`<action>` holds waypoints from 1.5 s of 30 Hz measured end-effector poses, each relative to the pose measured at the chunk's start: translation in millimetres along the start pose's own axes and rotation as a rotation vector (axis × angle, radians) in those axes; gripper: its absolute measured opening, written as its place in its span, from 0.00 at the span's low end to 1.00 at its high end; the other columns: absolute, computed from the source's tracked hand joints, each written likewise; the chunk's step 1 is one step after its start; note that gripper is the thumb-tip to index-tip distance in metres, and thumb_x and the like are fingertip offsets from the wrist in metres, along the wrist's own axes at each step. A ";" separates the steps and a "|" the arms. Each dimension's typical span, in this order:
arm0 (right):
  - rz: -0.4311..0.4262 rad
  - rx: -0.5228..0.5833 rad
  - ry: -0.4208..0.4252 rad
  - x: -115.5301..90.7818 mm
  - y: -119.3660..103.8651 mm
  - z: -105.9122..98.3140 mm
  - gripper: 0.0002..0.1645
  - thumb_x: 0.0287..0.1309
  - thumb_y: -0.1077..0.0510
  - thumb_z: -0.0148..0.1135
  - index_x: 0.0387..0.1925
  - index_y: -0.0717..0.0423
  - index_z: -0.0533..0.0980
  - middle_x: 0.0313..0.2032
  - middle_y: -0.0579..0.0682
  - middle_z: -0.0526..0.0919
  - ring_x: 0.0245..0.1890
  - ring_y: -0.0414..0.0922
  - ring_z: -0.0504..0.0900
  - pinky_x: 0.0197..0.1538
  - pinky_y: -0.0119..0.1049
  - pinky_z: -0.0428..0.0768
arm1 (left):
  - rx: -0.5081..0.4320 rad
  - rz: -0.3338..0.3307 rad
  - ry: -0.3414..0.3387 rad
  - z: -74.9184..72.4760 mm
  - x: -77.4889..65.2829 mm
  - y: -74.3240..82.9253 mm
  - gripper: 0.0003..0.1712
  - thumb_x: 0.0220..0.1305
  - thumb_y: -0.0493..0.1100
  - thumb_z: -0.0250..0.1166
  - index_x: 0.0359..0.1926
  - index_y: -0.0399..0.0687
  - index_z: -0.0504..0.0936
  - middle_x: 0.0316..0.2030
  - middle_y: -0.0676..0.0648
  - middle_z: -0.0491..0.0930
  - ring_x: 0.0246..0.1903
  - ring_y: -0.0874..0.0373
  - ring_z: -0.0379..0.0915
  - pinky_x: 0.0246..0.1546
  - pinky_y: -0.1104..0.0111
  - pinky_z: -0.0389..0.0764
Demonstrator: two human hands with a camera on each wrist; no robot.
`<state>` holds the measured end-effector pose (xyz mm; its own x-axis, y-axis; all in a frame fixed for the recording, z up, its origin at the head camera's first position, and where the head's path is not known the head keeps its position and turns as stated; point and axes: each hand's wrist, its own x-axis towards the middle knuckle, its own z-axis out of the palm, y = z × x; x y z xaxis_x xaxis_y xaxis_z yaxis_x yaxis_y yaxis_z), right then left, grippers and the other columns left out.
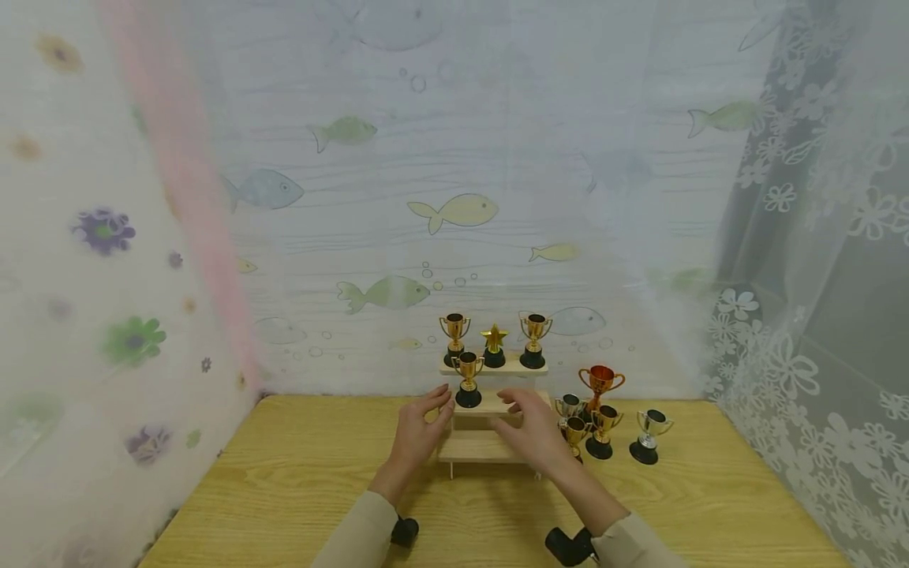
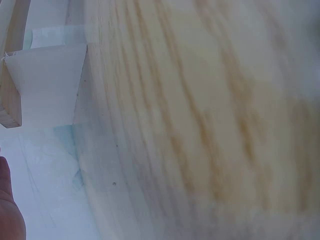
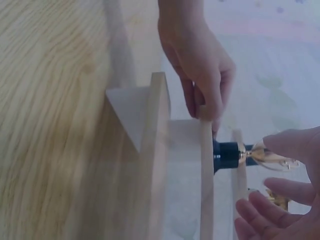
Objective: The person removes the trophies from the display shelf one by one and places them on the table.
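Note:
A three-tier wooden stand (image 1: 490, 446) with white supports bears small trophies on black bases. At the left of its middle tier stands a gold trophy cup (image 1: 468, 371). My left hand (image 1: 419, 426) grips the left end of that tier, its fingers curled at the edge beside the trophy's base in the right wrist view. My right hand (image 1: 531, 426) is to the right of the trophy, fingers spread and holding nothing; its thumb overlaps the cup in the right wrist view. On the top tier are a gold cup (image 1: 454, 331), a gold star trophy (image 1: 494, 339) and another gold cup (image 1: 536, 331).
Right of the stand, several more trophies stand on the wooden table (image 1: 312, 465), among them a red cup (image 1: 600, 379), a gold cup (image 1: 605, 422) and a silver cup (image 1: 652, 426). A patterned curtain (image 1: 454, 158) hangs behind.

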<state>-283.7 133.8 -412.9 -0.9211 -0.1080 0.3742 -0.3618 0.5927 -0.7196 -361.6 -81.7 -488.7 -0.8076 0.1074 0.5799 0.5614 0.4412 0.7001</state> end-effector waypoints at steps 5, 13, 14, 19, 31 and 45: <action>-0.010 0.005 -0.023 7.9 -0.4 7.3 0.28 0.62 0.57 0.71 0.62 0.61 0.76 0.54 0.62 0.79 0.52 0.58 0.79 0.51 0.55 0.80 | 0.003 0.006 0.002 0.1 -0.3 -0.5 0.18 0.72 0.42 0.66 0.56 0.35 0.86 0.60 0.43 0.82 0.61 0.44 0.78 0.63 0.48 0.75; 0.007 0.021 -0.052 21.3 3.6 18.6 0.34 0.61 0.57 0.73 0.65 0.64 0.73 0.56 0.64 0.76 0.54 0.61 0.78 0.53 0.56 0.80 | -0.001 0.029 0.007 0.7 -0.7 -3.2 0.18 0.72 0.42 0.66 0.56 0.33 0.85 0.59 0.41 0.82 0.60 0.43 0.78 0.61 0.47 0.77; 0.014 0.026 -0.056 22.9 3.8 19.7 0.34 0.61 0.58 0.72 0.65 0.64 0.72 0.56 0.64 0.76 0.55 0.61 0.78 0.53 0.57 0.81 | 0.000 0.032 0.008 1.1 -0.5 -4.0 0.18 0.72 0.42 0.66 0.56 0.33 0.85 0.59 0.40 0.82 0.60 0.43 0.78 0.61 0.47 0.77; 0.040 0.034 -0.067 30.3 5.5 26.5 0.35 0.61 0.58 0.72 0.67 0.65 0.71 0.59 0.65 0.74 0.57 0.62 0.78 0.55 0.57 0.80 | 0.006 0.043 0.011 1.7 0.3 -5.9 0.18 0.72 0.43 0.66 0.56 0.34 0.85 0.59 0.41 0.82 0.60 0.43 0.79 0.60 0.46 0.78; 0.069 0.000 -0.049 46.6 12.5 46.7 0.37 0.60 0.56 0.73 0.67 0.65 0.71 0.59 0.63 0.75 0.59 0.59 0.78 0.59 0.55 0.80 | -0.004 0.008 -0.017 -1.2 -0.5 -2.3 0.20 0.73 0.46 0.65 0.57 0.35 0.85 0.61 0.42 0.81 0.61 0.44 0.77 0.62 0.47 0.76; 0.067 -0.076 0.049 54.4 14.1 60.8 0.31 0.59 0.54 0.74 0.59 0.67 0.78 0.53 0.62 0.80 0.52 0.59 0.80 0.55 0.57 0.79 | -0.005 0.010 -0.013 -1.0 -0.3 -1.9 0.19 0.73 0.44 0.65 0.57 0.35 0.85 0.61 0.42 0.81 0.62 0.44 0.77 0.62 0.47 0.76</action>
<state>-347.7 87.8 -438.3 -0.9339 -0.0286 0.3563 -0.2863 0.6566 -0.6977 -362.2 -83.5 -489.8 -0.8040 0.1233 0.5817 0.5707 0.4351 0.6964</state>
